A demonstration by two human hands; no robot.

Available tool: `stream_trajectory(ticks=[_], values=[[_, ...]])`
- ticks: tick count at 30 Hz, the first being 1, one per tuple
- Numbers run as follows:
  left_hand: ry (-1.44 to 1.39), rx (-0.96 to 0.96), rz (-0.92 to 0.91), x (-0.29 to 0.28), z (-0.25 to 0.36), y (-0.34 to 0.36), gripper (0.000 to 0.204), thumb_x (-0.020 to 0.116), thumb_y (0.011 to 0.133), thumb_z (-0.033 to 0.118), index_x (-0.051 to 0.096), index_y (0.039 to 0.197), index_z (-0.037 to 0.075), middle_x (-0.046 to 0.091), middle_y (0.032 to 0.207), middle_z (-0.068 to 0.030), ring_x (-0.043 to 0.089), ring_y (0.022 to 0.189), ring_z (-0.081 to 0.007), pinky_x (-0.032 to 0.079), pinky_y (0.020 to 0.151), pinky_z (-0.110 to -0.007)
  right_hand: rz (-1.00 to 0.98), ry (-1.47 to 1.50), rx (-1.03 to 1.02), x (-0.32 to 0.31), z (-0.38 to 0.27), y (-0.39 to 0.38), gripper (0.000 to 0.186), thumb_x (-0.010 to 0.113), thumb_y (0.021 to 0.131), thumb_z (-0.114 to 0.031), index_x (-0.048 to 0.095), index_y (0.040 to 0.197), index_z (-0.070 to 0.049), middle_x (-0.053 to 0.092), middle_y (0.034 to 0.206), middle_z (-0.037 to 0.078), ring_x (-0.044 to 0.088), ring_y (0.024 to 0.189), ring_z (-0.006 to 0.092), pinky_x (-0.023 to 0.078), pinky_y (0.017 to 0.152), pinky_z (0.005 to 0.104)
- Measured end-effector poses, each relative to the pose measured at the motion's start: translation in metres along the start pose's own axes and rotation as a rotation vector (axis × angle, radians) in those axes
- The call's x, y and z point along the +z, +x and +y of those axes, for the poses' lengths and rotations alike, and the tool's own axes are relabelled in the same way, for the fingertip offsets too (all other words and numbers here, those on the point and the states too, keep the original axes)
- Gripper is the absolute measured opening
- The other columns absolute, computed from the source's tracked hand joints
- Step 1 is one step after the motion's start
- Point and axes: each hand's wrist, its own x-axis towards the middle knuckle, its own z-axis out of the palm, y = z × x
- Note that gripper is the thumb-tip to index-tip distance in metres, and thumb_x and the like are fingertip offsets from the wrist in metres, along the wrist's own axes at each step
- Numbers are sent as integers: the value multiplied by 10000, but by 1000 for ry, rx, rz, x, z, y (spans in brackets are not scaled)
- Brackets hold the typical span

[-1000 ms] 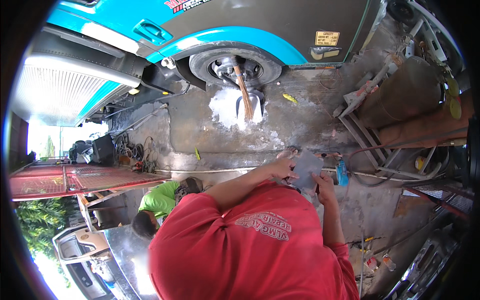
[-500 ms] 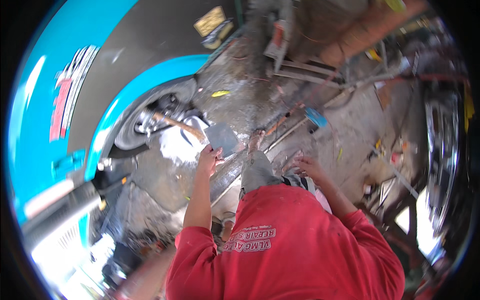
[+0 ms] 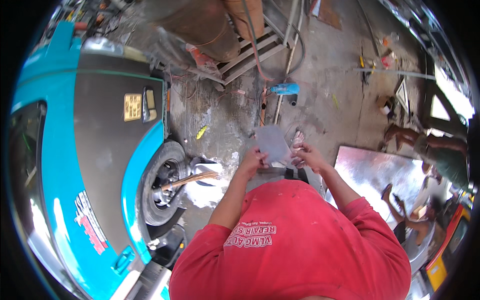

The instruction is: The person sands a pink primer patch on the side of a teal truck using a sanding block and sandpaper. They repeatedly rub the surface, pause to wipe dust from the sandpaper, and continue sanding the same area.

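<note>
In front of my body, my left hand pinches the lower left edge of a thin grey rectangular sheet. What the sheet is made of does not show. Close to its lower right edge is my right hand, fingers curled together. Whether these fingers touch the sheet or hold something small cannot be made out. Under my hands, a bare foot shows beside the sheet.
To the left stands a teal and grey vehicle with an exposed wheel. A bundle of thin sticks juts from it. A blue tool lies ahead near a metal frame. Another person is beside a shiny panel at right.
My view has turned toward the right. The sheet, held in my left hand, has come in front of my body, and my right hand is now beside its edge.
</note>
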Motion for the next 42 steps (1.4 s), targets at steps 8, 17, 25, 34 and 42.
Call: stream_trajectory(ticks=[8,17,25,34,42], values=[[90,-6,427,-114,92,169,81,648,974,99,568,982,103,614,818,-46,666,642,-231,615,553,-395,387,384,160,-49,129,-3,358,670,1050,-265,613,1331,-51,746,1101,100,752,886,210,591,720,332],[539,-75,351,-185,199,499,87,620,990,33,612,1076,40,638,946,-82,671,812,-220,615,604,-400,985,748,630,139,263,-85,108,602,1033,-186,614,959,-108,627,772,26,594,575,112,405,429,248],[426,35,137,-216,245,758,516,739,953,277,586,1407,84,641,1311,-83,630,1220,-253,519,1045,-537,763,766,762,243,254,-45,199,680,1031,-206,701,1113,-26,712,895,39,679,679,130,515,518,260],[1220,-352,33,-220,140,744,403,711,1013,359,669,1295,73,706,1302,-153,695,1144,-317,578,906,-440,681,884,837,261,290,31,328,667,1042,-272,694,1236,-9,765,1035,81,759,790,183,596,619,326],[1882,1011,-375,-27,-2,703,968,846,889,297,317,1668,76,361,1697,-234,377,1545,-432,290,1297,-484,754,1214,832,333,305,45,381,677,1043,-284,683,1306,-9,772,1095,79,770,851,182,594,642,321]])
